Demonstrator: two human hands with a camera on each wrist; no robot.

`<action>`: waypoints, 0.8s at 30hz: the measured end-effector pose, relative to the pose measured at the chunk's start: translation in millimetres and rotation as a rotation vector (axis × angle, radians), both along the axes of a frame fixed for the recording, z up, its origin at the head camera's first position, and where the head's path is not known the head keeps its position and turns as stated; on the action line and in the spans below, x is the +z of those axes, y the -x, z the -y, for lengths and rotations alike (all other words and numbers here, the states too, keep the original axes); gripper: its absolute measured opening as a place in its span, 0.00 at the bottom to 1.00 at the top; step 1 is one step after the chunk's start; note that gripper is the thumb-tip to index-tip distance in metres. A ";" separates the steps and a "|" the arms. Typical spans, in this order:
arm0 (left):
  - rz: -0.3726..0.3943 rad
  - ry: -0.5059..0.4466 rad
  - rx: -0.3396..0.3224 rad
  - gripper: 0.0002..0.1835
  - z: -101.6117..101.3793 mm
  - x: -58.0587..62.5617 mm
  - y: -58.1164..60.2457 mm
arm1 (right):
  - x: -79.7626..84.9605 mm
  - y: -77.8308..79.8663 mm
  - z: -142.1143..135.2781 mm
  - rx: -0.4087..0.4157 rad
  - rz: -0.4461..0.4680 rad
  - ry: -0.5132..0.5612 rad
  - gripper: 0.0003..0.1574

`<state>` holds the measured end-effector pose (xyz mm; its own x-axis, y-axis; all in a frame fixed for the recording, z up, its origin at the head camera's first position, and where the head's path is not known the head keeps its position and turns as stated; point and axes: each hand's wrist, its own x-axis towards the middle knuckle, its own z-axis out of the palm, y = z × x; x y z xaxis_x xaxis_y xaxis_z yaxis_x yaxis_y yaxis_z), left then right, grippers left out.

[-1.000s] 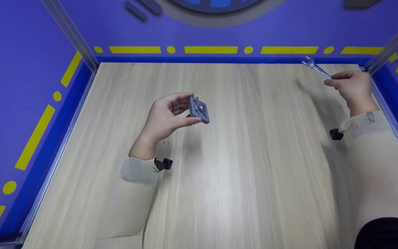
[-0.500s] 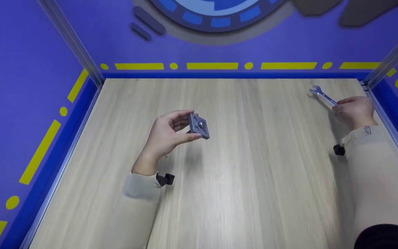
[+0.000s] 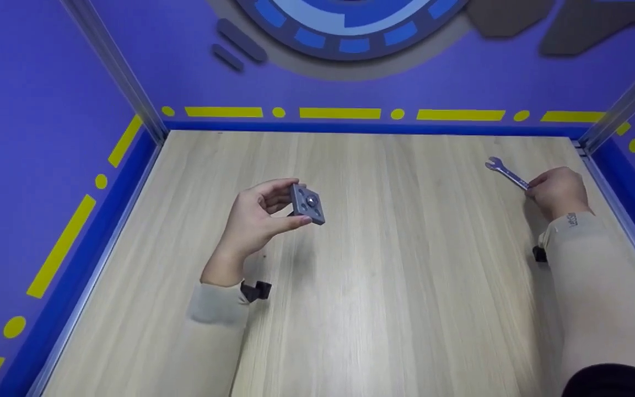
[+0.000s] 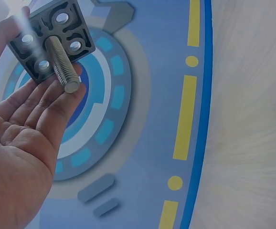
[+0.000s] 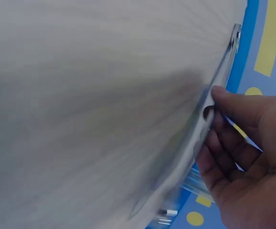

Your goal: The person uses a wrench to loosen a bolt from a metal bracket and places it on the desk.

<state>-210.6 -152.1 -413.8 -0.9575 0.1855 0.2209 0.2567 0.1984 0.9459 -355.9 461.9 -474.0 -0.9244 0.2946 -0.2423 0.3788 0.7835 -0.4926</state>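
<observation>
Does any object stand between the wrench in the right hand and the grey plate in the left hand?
Nothing visible does. In the head view, only the wooden tabletop shows between the wrench, held by the right hand, and the grey plate, which the left hand holds raised.

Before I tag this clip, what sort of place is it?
Probably a staged work booth: a wooden table hemmed in by printed panels on three sides, with a wrench in the right hand.

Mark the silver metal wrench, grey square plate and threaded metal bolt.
Silver metal wrench [image 3: 509,175], head view: shaft.
Grey square plate [image 3: 301,200], head view: flat face.
Threaded metal bolt [image 4: 62,64], left wrist view: threaded shank.
</observation>
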 end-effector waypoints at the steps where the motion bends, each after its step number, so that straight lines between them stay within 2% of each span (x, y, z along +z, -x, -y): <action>1: 0.000 0.004 0.000 0.39 -0.1 -0.1 0.0 | -1.3 -1.7 -0.9 0.016 -0.012 -0.028 0.22; 4: -0.001 0.010 0.000 0.40 -0.8 0.0 -0.4 | -1.8 -5.3 -2.3 0.047 -0.053 -0.070 0.21; 6: -0.007 0.013 0.001 0.40 -1.3 0.3 -0.3 | 1.9 -6.1 -0.8 0.040 -0.066 -0.064 0.22; 12: -0.009 -0.004 0.002 0.40 -2.9 2.5 -0.1 | 24.3 -3.7 19.8 0.024 -0.148 -0.024 0.25; 15: -0.008 -0.016 -0.004 0.40 -4.2 3.5 0.1 | 38.0 -4.3 38.8 0.065 -0.199 0.004 0.26; 19: -0.011 -0.022 -0.016 0.40 -7.1 3.8 1.0 | 53.5 -11.2 71.4 0.159 -0.263 0.071 0.30; 24: -0.003 -0.054 -0.035 0.40 -15.5 4.6 4.6 | 66.5 -31.3 124.5 0.240 -0.315 0.246 0.31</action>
<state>-215.2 -136.6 -409.2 -0.9500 0.2064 0.2344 0.2654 0.1380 0.9542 -324.6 337.4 -407.5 -0.9992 0.0323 0.0251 0.0034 0.6765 -0.7365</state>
